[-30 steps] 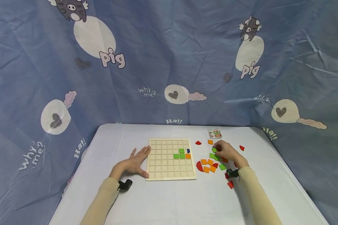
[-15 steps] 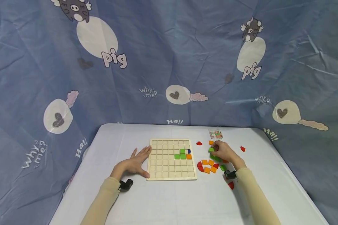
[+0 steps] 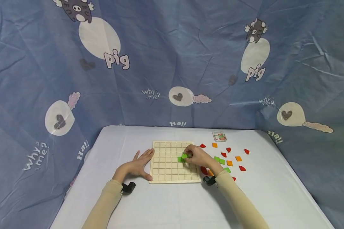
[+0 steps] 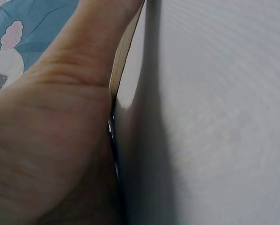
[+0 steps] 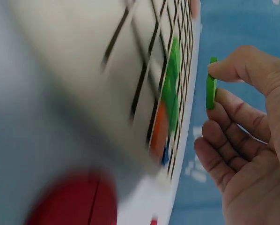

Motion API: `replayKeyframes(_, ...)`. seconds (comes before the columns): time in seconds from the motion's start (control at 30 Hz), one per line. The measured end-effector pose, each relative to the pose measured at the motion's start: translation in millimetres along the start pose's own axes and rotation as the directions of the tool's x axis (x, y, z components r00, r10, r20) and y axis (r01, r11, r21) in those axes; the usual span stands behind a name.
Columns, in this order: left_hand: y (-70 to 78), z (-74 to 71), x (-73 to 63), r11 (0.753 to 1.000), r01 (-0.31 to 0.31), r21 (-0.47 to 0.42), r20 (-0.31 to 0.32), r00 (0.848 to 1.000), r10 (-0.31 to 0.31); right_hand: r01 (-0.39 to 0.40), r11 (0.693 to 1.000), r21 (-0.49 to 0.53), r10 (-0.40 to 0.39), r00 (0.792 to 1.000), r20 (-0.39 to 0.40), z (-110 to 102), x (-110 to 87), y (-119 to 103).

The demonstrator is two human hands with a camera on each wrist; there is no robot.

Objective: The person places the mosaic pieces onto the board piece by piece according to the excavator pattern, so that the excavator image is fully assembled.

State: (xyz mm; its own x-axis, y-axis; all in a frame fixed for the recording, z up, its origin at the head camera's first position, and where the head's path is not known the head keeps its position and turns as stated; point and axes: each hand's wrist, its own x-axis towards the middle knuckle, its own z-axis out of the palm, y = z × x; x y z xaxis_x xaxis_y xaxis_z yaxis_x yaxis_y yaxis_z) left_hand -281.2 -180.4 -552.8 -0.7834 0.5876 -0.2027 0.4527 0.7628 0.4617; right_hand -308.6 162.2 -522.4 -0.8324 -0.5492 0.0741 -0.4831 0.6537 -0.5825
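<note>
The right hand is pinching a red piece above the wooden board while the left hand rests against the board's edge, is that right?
Not quite: the piece is green, not red, as the right wrist view shows. The right hand does pinch it above the wooden board, and the left hand rests against the board's edge.

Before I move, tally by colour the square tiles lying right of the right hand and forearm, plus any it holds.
Loose green squares: 3
Loose orange squares: 3
Held green square, in the right hand: 1
Total: 7
</note>
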Motion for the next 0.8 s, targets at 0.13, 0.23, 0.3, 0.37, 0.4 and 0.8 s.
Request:
replayKeyframes(0.13, -0.9, 0.2, 0.3, 1.0, 0.0, 0.005, -0.006, 1.0, 0.0, 0.058, 0.997, -0.046, -0.056, 0.998, 0.025, 17.3, 14.1, -13.8)
replayKeyframes(0.23, -1.6, 0.6, -0.2, 1.0, -0.007, -0.002, -0.012, 1.0, 0.007, 0.069, 0.995, -0.073, -0.065, 0.997, 0.05, 26.6, 20.6, -18.2)
replayKeyframes(0.3, -1.8, 0.5, -1.1, 1.0, -0.01, -0.004, -0.014, 1.0, 0.01, 0.069, 0.994, -0.087, -0.063, 0.996, 0.063, 31.1, 23.8, -19.5)
replayKeyframes(0.37, -1.0, 0.6, -1.1, 1.0, -0.011, -0.009, -0.014, 1.0, 0.011, 0.066, 0.992, -0.103, -0.058, 0.996, 0.075, 33.4, 25.4, -19.3)
replayKeyframes(0.4, -0.7, 0.6, -1.0, 1.0, -0.012, -0.011, -0.014, 1.0, 0.011, 0.068, 0.991, -0.111, -0.06, 0.995, 0.078, 33.9, 26.2, -19.3)
replayKeyframes(0.8, 1.3, -0.3, -1.1, 1.0, -0.01, -0.02, -0.01, 1.0, 0.01, 0.05, 0.992, -0.112, -0.034, 0.99, 0.136, 32.0, 32.7, -19.5)
